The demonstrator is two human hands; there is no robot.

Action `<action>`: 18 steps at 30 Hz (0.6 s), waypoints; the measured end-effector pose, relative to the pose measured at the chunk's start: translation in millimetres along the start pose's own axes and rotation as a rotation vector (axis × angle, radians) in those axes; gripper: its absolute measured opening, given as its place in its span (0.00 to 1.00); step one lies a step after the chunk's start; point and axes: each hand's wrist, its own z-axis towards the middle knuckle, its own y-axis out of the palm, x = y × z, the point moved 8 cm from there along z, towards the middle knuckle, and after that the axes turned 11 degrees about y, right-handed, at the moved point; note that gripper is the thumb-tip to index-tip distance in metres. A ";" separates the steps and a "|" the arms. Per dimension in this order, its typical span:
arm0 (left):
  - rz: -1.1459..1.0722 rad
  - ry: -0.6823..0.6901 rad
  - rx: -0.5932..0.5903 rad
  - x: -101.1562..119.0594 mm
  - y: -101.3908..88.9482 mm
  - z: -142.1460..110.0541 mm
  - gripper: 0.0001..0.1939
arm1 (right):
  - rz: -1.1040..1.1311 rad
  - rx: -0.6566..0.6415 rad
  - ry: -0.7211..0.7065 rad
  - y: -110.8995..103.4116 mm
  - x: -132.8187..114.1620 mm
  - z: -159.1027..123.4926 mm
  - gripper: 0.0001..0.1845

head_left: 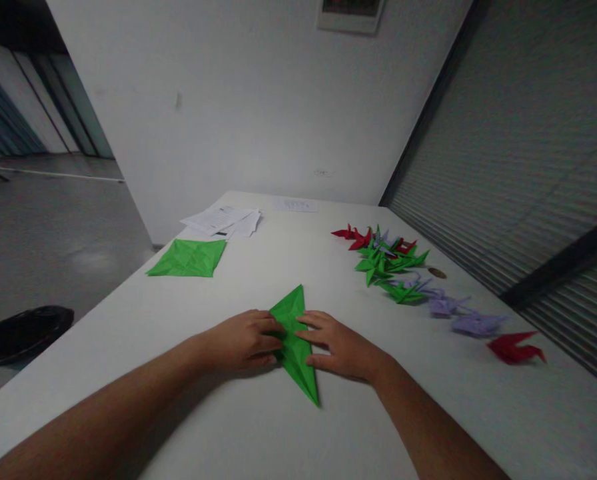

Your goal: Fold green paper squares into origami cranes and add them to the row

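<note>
A folded green sheet of origami paper (294, 350), long and pointed at both ends, lies on the white table before me. At its left edge, my left hand (251, 340) has its fingers curled onto the paper, with the fingertips partly hidden. From the other side my right hand (336, 343) rests its spread fingers on the right edge, pressing without wrapping round it. A creased, opened-out green paper square (191, 258) lies farther back on the left.
Along the right side are folded paper cranes: a green group (378, 260), purple ones (478, 323) and a red crane (516, 348). Near them lies a small brown disc (437, 273). Printed sheets (223, 220) sit at the back left. A black-lined bin (26, 333) stands on the floor.
</note>
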 end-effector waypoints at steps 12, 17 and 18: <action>-0.018 -0.087 0.039 -18.2 7.7 -12.5 0.18 | -0.010 0.018 -0.024 -8.3 -5.3 -0.2 0.23; 0.041 -0.197 0.014 -28.9 6.8 -14.7 0.21 | -0.052 0.005 -0.006 -9.7 -12.6 -1.3 0.25; 0.053 -0.207 0.017 -28.9 5.3 -14.3 0.21 | -0.059 0.003 -0.003 -9.9 -14.3 -1.7 0.26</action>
